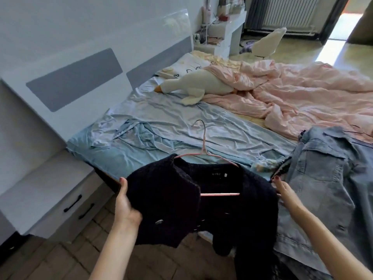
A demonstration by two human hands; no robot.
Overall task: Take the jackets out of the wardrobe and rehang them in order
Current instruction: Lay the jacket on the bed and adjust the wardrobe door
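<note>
At the left, a glossy white bedside drawer unit (54, 201) with black handles stands beside the bed (161, 136), whose pale blue sheet is wrinkled. The left hand (126, 207) has its grip clamped on the shoulder of a fuzzy black jacket (171, 201), which hangs on a thin pink hanger (203, 152) over the bed edge. The right hand (286, 190) pinches the other shoulder. A stiff faded denim jacket (327, 174) lies flat on the bed at the right.

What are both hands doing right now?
Left hand: grips the black jacket at its shoulder.
Right hand: touches the jacket's other shoulder; grip cannot be told.
</note>
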